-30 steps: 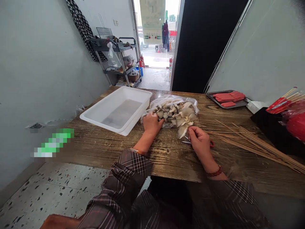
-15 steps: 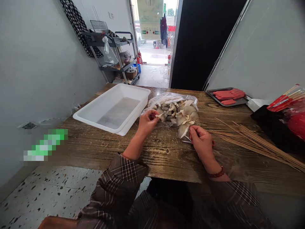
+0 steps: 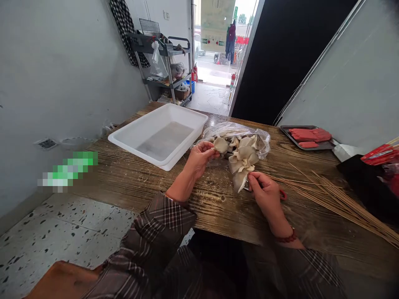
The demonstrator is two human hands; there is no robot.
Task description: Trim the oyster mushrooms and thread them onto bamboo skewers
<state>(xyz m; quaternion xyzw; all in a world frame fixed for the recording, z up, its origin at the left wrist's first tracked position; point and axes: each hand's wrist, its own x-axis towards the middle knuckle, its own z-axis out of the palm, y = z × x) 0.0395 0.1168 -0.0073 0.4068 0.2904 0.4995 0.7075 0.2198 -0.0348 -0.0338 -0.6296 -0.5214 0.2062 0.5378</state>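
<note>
Grey oyster mushrooms (image 3: 246, 153) lie in and in front of an open clear plastic bag (image 3: 264, 139) on the wooden table. My left hand (image 3: 201, 160) pinches a single mushroom (image 3: 220, 145) by its stem end at the bag's left front. In my right hand (image 3: 264, 193), thumb and fingers are closed on the end of a skewer of mushrooms (image 3: 241, 176), several caps stacked away from me. Scissors with a red handle (image 3: 283, 194) lie partly hidden behind my right hand.
A white plastic tub (image 3: 156, 141) stands left of the bag. Thin wooden skewers (image 3: 336, 195) lie at the right, below a dark tray (image 3: 324, 144) of pink meat. A black bag (image 3: 364, 178) sits at the right edge; a shelf cart (image 3: 171, 83) stands behind the table.
The camera view has turned, so the scene sits differently. My left hand has moved closer to the stacked mushrooms, with a rounded cap now showing at its fingertips.
</note>
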